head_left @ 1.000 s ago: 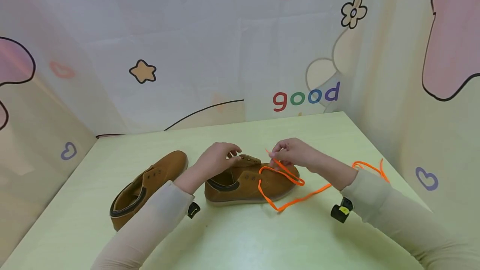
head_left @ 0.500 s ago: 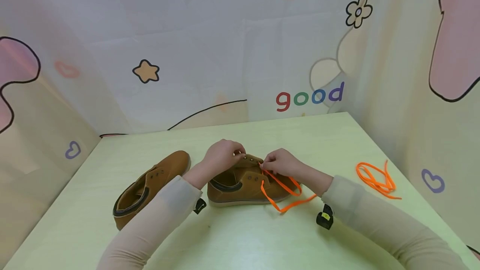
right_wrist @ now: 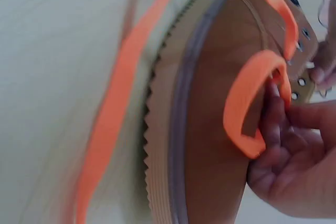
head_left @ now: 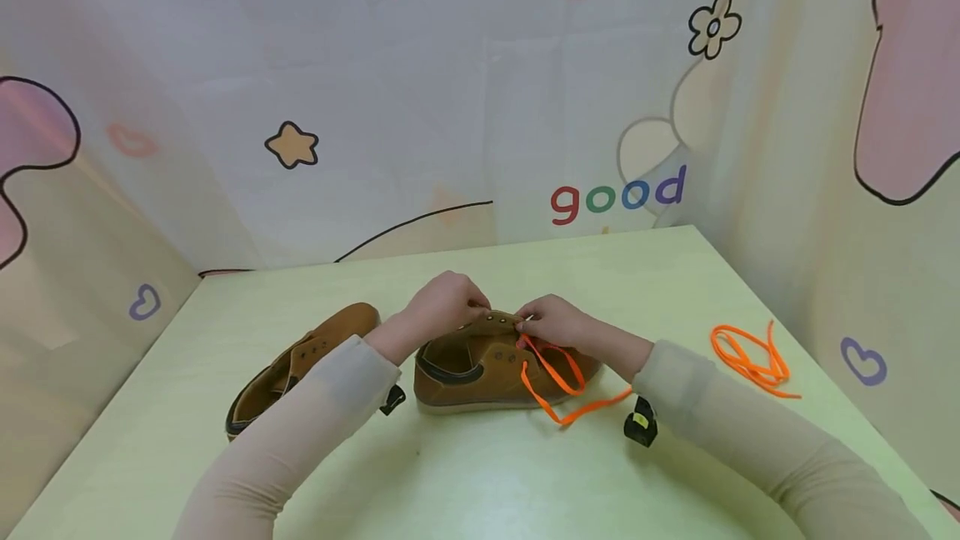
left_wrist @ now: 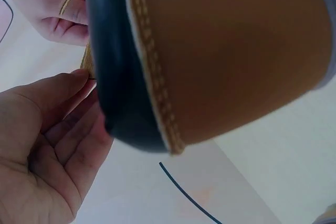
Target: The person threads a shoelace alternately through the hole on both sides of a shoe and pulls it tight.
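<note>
A brown shoe (head_left: pixel 450 394) with a dark collar lies on its sole in the head view, toe to the right. My left hand (head_left: pixel 448 302) pinches the top edge of its far eyelet flap (head_left: pixel 497 323). At the front end of that flap, my right hand (head_left: pixel 558 323) pinches an orange shoelace (head_left: pixel 553 373). The right wrist view shows the lace (right_wrist: pixel 113 87) running out of the near flap, with a loop hanging beside the right fingers (right_wrist: pixel 273 116). In the left wrist view the shoe's heel (left_wrist: pixel 226 51) hides part of the fingertips.
A second brown shoe (head_left: pixel 341 330), with no lace in its eyelets, lies to the left, partly behind the left sleeve (head_left: pixel 300 432). A loose coil of orange lace (head_left: pixel 757 369) lies near the table's right edge. A printed cloth (head_left: pixel 420 107) stands behind the table (head_left: pixel 465 490).
My right hand has come left and down to the far eyelet flap with the lace, and its loop has shrunk. The left hand has moved onto the flap and grips it.
</note>
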Tool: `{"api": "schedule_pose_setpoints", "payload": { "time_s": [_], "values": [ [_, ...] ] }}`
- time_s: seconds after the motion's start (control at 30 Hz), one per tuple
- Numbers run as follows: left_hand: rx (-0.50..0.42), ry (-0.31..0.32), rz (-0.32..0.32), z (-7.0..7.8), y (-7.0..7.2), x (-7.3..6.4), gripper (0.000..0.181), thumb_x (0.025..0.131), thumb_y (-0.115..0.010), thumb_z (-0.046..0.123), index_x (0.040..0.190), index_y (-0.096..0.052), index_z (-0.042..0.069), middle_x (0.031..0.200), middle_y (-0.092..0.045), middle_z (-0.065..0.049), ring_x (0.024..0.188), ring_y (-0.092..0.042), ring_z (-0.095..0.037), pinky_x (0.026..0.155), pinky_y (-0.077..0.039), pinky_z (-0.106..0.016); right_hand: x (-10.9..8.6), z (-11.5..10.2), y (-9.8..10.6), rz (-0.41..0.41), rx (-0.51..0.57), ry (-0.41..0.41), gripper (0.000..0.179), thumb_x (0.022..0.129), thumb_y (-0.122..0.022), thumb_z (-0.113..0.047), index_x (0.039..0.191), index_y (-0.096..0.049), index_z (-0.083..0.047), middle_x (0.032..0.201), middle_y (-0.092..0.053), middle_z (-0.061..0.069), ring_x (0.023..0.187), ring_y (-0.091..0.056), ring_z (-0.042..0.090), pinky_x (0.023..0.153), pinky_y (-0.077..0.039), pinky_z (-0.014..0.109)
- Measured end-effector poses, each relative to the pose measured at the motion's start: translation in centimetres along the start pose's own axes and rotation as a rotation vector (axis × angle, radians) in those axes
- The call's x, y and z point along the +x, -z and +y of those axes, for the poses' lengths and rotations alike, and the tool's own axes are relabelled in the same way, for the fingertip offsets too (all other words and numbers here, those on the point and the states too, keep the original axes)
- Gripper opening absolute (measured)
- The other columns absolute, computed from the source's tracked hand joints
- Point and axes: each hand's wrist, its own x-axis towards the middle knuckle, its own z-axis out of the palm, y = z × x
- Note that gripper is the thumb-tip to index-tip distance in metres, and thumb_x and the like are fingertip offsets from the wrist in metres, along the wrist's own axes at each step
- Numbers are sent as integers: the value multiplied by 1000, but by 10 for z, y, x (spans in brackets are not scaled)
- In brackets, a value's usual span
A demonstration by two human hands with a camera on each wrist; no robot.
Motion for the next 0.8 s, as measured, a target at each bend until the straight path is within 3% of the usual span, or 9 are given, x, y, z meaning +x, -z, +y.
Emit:
{"api": "schedule_pose_setpoints", "payload": {
  "time_s": [0.13,0.3,0.43,0.67,0.8],
  "values": [
    [5,-14,-29,-2,1,3,15,97,-69,13,100,-83,7,99,-81,-7,85,-73,-17,79,-58,-29,0,2,9,-52,104,-38,34,104,-55,-15,130,-66,5,93,-81,7,70,-65,2,65,-46,19],
    [13,-13,-36,-4,2,5,16,97,-69,14,101,-83,7,101,-81,-7,85,-73,-17,79,-58,-29,4,-2,17,3,154,-75,32,104,-57,-19,124,-71,2,75,-73,-8,69,-64,5,62,-43,20],
    [21,-37,-23,-6,1,4,16,97,-69,14,101,-83,8,101,-81,-7,85,-73,-16,77,-58,-28,12,-10,34,92,226,-81,34,107,-53,-18,126,-68,5,72,-68,-12,70,-63,4,63,-44,19],
    [1,-34,-18,-7,1,2,17,98,-69,13,105,-82,7,105,-81,-8,88,-75,-17,78,-58,-27,19,-50,100,328,441,-73,40,109,-51,-22,138,-57,5,72,-70,-18,69,-68,-3,67,-47,15],
    [-5,-31,-14,-8,0,0,17,98,-68,14,106,-82,8,106,-81,-8,88,-75,-18,78,-58,-28,14,-68,133,458,544,-13,29,108,-51,-22,127,-63,-3,71,-71,-17,69,-69,-3,67,-47,15]
  ]
}}
